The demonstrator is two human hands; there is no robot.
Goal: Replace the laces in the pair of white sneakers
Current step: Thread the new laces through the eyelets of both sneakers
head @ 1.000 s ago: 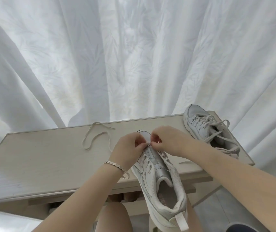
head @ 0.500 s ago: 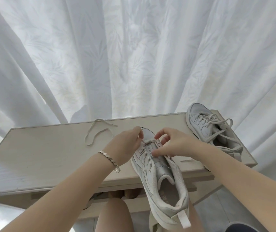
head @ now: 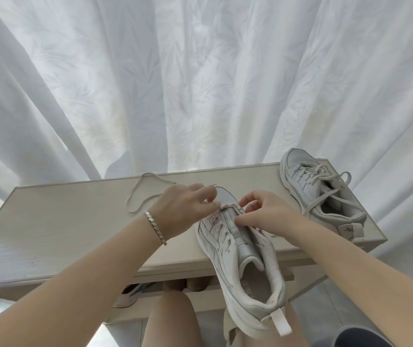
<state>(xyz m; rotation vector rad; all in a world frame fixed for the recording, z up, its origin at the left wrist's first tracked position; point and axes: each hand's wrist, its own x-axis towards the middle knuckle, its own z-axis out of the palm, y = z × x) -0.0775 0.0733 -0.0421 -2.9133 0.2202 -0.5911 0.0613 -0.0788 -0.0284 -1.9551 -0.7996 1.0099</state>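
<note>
Now left hand (head: 188, 207) and right hand (head: 265, 215) pinch the lace (head: 227, 206) at the sneaker (head: 235, 261) toe, probably threading; next, pull evenly.

From my remote seat I see a sheer white curtain (head: 200, 96) with a faint leaf pattern filling the whole upper view, hanging in deep folds behind the far edge of the tabletop (head: 62, 234). The tabletop is pale, whitewashed wood with visible grain. A silver link bracelet (head: 155, 227) sits on the left wrist. Under the tabletop's near edge lies something white and teal (head: 127, 295) that I cannot identify. Pale floor tiles (head: 325, 296) show lower right, beside a dark rounded shape (head: 361, 336) at the frame's bottom edge.
</note>
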